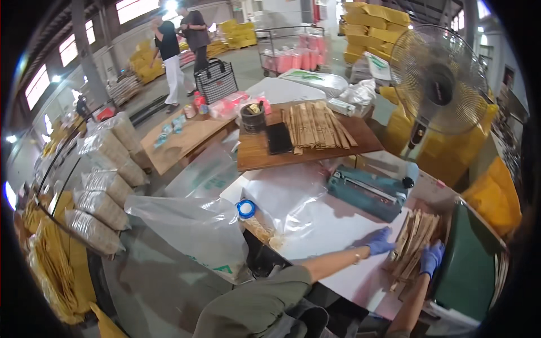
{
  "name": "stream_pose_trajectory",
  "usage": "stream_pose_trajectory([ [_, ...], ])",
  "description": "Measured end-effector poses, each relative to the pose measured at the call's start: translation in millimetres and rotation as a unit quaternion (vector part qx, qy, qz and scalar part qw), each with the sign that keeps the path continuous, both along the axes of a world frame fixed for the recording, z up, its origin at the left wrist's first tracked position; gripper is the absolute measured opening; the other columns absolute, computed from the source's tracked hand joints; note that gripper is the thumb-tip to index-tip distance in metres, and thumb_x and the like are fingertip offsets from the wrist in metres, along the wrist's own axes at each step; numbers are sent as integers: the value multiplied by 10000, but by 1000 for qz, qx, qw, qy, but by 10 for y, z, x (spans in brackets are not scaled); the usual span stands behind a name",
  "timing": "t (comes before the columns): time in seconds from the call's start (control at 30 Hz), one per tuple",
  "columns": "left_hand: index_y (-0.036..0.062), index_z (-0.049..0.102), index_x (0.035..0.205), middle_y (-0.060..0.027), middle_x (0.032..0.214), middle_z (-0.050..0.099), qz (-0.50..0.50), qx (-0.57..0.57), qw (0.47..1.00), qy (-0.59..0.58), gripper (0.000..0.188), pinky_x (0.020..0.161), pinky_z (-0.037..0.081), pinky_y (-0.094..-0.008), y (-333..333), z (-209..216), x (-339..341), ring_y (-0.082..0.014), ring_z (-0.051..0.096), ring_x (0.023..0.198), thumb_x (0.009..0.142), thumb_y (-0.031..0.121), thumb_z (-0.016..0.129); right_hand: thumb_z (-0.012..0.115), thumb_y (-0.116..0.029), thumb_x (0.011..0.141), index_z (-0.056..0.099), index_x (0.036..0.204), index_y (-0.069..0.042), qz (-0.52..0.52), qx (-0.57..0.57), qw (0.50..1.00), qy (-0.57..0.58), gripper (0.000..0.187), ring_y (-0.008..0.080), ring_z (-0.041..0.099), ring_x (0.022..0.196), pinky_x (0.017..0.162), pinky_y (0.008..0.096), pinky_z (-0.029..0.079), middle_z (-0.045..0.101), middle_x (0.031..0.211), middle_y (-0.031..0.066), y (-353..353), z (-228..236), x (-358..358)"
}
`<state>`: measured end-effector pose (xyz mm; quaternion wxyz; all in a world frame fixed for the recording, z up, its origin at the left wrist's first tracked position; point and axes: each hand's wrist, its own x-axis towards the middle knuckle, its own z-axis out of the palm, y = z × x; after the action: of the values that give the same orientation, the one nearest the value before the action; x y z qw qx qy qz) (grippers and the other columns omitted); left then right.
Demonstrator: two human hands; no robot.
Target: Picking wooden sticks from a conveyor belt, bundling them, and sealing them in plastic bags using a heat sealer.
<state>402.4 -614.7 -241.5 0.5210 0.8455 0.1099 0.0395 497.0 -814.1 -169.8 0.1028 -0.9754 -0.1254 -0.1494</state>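
Your left hand (380,241) and right hand (432,258), grip unclear, flank sticks (415,239) near the table's (344,228) right edge, fan (438,81) beyond

The head-worn fisheye looks down and forward — close over the white worktop (318,228), wide across the floor (245,69) beyond.
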Motion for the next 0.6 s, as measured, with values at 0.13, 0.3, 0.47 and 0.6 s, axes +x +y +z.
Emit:
stream_pose_trajectory([
  [0.13, -32, 73, 1358, -263, 1402, 124, 42, -51, 995, 74, 1080, 1057, 195, -365, -336, 173, 699, -359, 151, 1305, 649, 571, 621, 495, -452, 827, 431, 1165, 82, -74, 183, 970, 143, 635, 387, 514, 1001, 861, 386, 417, 507, 1117, 291, -279, -1123, 905],
  [0.3, 28, -41, 1376, -240, 1420, 69, 105, 13, 975, 198, 1221, 1062, 170, -402, -466, 741, 971, -353, 101, 1318, 573, 623, 661, 485, -417, 871, 547, 1082, 40, 89, 684, 617, 379, 508, 226, 548, 817, 758, 307, 445, 599, 973, 91, -499, -1866, 1579],
  [0.47, -18, -35, 1364, -246, 1355, 265, 70, -311, 947, 40, 1348, 1015, 279, -365, -341, 395, 971, -330, 307, 1243, 452, 534, 790, 478, -471, 852, 487, 1158, -17, 159, 682, 562, 441, 548, 195, 548, 897, 772, 305, 462, 557, 1056, 88, 201, -831, 516],
  [0.6, -15, 64, 1365, -193, 1285, 375, -19, -348, 935, 61, 1213, 988, 315, -331, -142, 688, 159, -270, 370, 1191, 478, 321, 820, 550, -421, 817, 461, 1191, -46, 171, 737, 452, 474, 537, 192, 526, 979, 858, 309, 431, 536, 1096, 76, 251, -604, -386],
])
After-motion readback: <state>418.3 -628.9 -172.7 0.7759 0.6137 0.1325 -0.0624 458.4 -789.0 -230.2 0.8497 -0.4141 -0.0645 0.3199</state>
